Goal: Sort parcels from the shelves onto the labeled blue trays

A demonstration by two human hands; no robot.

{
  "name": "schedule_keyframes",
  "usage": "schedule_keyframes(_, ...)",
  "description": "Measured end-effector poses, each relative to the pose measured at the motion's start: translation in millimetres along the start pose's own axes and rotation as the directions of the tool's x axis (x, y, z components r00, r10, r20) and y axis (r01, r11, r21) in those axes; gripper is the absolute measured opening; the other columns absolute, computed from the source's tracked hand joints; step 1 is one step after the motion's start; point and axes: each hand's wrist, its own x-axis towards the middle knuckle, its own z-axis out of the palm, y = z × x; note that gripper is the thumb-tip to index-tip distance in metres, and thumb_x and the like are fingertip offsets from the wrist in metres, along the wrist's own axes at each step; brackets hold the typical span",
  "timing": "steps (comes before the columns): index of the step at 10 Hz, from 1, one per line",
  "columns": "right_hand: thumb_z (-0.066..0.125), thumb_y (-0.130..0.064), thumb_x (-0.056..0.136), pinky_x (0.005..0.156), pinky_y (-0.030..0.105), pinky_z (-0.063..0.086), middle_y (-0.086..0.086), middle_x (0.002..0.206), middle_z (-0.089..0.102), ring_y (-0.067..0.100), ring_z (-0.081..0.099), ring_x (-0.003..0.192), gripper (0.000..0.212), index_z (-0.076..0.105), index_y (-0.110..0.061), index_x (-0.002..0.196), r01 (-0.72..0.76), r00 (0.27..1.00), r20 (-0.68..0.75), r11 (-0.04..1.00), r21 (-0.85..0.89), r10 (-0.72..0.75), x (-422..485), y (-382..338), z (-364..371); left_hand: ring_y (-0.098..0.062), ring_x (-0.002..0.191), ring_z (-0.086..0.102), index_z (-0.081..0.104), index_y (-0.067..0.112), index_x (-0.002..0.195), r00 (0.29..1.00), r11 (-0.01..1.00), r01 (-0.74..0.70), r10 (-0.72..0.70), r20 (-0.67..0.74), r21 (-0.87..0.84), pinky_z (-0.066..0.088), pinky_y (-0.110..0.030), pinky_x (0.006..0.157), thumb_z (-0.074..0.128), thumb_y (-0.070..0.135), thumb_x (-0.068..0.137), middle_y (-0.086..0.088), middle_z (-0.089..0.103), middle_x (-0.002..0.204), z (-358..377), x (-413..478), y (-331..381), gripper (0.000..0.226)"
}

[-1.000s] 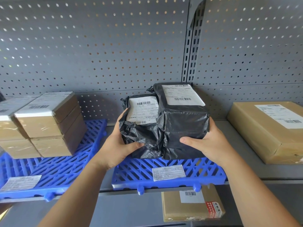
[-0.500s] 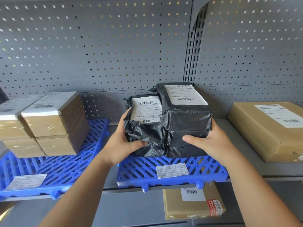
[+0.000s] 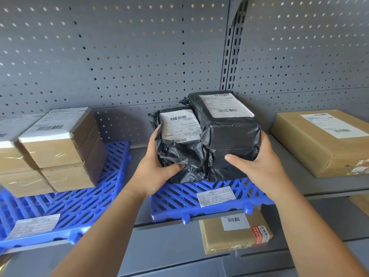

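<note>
- My left fingers (image 3: 175, 166) curled around the smaller black parcel (image 3: 179, 148), thumb pressed on its crumpled front; my right fingers (image 3: 237, 158) were clamped on the larger black parcel (image 3: 231, 140).
- Both parcels sat side by side, touching, on the middle blue tray (image 3: 215, 198), behind its paper label (image 3: 216, 196).
- Open tray lay in front; bare grey shelf (image 3: 295, 176) separated them from the brown box (image 3: 323, 140) on the right.
- Stacked cardboard boxes (image 3: 58, 152) stood on the left blue tray (image 3: 75, 206), well apart.
- Label print was too small to read; the stack ran off the left edge.
</note>
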Motion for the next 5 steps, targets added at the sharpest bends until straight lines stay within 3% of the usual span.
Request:
schedule_keyframes(1, 0.086, -0.036, 0.077, 0.085, 0.015, 0.044, -0.042, 0.110, 0.060, -0.023, 0.057, 0.097, 0.090, 0.031, -0.051, 0.146, 0.004, 0.999, -0.050, 1.000, -0.006, -0.004, -6.6, 1.6, 2.8, 0.004, 0.127, 0.057, 0.011, 0.050, 0.157, 1.000, 1.000, -0.005, 0.005, -0.015, -0.024, 0.040, -0.036, 0.116, 0.087, 0.022, 0.080, 0.028, 0.062, 0.134, 1.0, -1.1, -1.9, 0.112)
schedule_keyframes(2, 0.085, -0.047, 0.071, 0.101, 0.031, 0.048, -0.033, 0.126, 0.061, -0.008, 0.060, 0.113, 0.098, 0.026, -0.049, 0.149, -0.009, 0.997, -0.074, 1.000, -0.007, 0.008, -12.6, 4.1, 3.7, 0.009, 0.132, 0.048, 0.008, 0.052, 0.157, 0.998, 1.000, -0.001, -0.001, -0.061, -0.031, 0.036, -0.028, 0.118, 0.088, 0.034, 0.075, 0.023, 0.051, 0.148, 1.7, -9.7, 3.3, 0.116)
schedule_keyframes(3, 0.080, -0.064, 0.059, 0.110, 0.043, 0.046, -0.022, 0.146, 0.051, 0.005, 0.056, 0.128, 0.112, 0.018, -0.047, 0.151, -0.027, 0.996, -0.083, 0.999, -0.023, 0.025, -21.4, 5.1, 1.7, 0.025, 0.130, 0.035, 0.006, 0.049, 0.159, 0.994, 1.000, 0.008, -0.005, -0.110, 0.025, 0.029, -0.006, 0.109, 0.087, 0.034, 0.079, 0.027, 0.037, 0.154, 2.1, -27.1, 11.5, 0.115)
schedule_keyframes(4, 0.079, -0.062, 0.064, 0.114, 0.044, 0.041, -0.009, 0.156, 0.041, 0.010, 0.048, 0.137, 0.112, 0.017, -0.041, 0.155, -0.045, 0.993, -0.110, 0.998, -0.043, 0.040, -34.4, 1.0, -3.0, 0.001, 0.148, 0.028, 0.006, 0.049, 0.158, 0.989, 0.996, 0.024, -0.010, -0.150, 0.090, 0.027, -0.028, 0.120, 0.086, 0.044, 0.076, 0.018, 0.025, 0.164, 2.5, -46.3, 16.5, 0.115)
schedule_keyframes(5, 0.081, -0.045, 0.079, 0.116, 0.040, 0.038, -0.004, 0.158, 0.037, 0.012, 0.043, 0.140, 0.101, 0.020, -0.033, 0.158, 0.005, 0.993, -0.117, 0.999, -0.049, -0.011, -48.5, -3.9, -10.6, -0.003, 0.146, 0.032, 0.009, 0.048, 0.159, 0.974, 0.996, 0.025, -0.006, -0.226, 0.083, 0.032, -0.030, 0.118, 0.086, 0.039, 0.079, 0.013, 0.027, 0.163, 9.3, -65.8, 29.2, 0.111)
